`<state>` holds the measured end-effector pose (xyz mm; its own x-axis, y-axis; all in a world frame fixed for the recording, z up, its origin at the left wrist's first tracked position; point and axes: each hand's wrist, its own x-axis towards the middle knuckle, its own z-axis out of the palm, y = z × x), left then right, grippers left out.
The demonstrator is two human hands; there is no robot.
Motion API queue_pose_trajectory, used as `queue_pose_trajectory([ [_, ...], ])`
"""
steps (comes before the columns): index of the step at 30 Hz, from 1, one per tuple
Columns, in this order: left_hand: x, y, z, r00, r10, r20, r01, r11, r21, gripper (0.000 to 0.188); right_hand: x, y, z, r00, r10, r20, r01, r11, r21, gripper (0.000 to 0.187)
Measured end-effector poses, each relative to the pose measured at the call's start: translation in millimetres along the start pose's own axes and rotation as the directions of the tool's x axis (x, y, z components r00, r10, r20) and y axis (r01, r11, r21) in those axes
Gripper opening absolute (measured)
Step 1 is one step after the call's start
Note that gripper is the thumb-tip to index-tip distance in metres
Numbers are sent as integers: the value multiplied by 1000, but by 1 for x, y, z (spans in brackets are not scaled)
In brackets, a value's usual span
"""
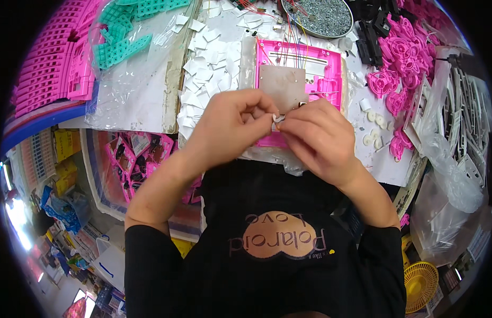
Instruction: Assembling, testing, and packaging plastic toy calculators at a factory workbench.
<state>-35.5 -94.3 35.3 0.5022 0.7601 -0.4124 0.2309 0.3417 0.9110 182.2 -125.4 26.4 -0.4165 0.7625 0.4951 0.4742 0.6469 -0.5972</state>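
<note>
- On my feed, my left hand and right hand pinch a small white piece, fingertips nearly together, over the pink plastic housing.
- I'd keep both grips light, clear of the grey plate.

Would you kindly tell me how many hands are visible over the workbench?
2: the left hand and right hand, their fingertips meeting at a small white piece above the pink frame's near part. Some fingers are partly hidden.
</note>
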Motion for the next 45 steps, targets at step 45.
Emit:
queue_pose_trajectory([
  [45, 31, 1, -45, 879, 402, -258, -340, 906, 254, 20, -3, -4, 2, 921, 34, 388, 73, 964, -256, 40],
])
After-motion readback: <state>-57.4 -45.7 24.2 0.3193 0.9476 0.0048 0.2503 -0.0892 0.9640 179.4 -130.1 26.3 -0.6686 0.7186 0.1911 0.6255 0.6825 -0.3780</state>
